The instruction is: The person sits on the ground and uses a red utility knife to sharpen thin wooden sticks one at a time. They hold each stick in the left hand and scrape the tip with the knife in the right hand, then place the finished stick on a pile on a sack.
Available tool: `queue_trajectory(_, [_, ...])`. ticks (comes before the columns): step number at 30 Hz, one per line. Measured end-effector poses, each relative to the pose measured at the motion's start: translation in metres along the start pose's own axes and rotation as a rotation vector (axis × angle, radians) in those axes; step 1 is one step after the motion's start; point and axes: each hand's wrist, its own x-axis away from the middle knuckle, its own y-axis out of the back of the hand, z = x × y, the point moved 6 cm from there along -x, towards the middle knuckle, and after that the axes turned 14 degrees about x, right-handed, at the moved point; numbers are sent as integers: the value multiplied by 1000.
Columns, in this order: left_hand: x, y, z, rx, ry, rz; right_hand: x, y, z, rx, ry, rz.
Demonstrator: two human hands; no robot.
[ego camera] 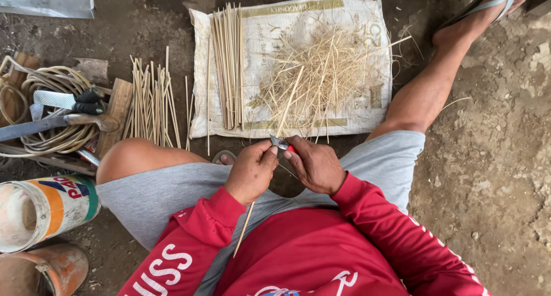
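Stick: the thin pale bamboo stick [245, 224] lay over the lap, its upper end gripped in the left hand [251, 171].
Knife: the small red-handled knife [281, 144] sat pinched in the right hand [314, 165], blade at the left fingers [268, 151].
Beyond: the white woven sack [367, 55] held pale shavings [318, 72].

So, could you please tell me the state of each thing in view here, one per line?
Left hand: closed around a thin bamboo stick.
Right hand: gripping a small knife, blade against the stick.
Woven sack: spread flat on the ground.
Shavings: piled loosely on the sack.
Finished sticks: laid side by side on the sack.
Rough sticks: scattered on the ground.
Bucket: lying on its side.
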Motion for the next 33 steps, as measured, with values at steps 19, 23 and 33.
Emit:
queue_trajectory(19, [-9, 7, 91, 344, 500, -76, -30, -71, -114, 221, -408, 295])
queue_trajectory(23, [-14, 6, 105, 382, 554, -91, -40, -76, -141, 205, -418, 343])
queue_trajectory(33, [-8, 14, 83, 320, 439, -168, -32, -70, -179, -10, -679, 448])
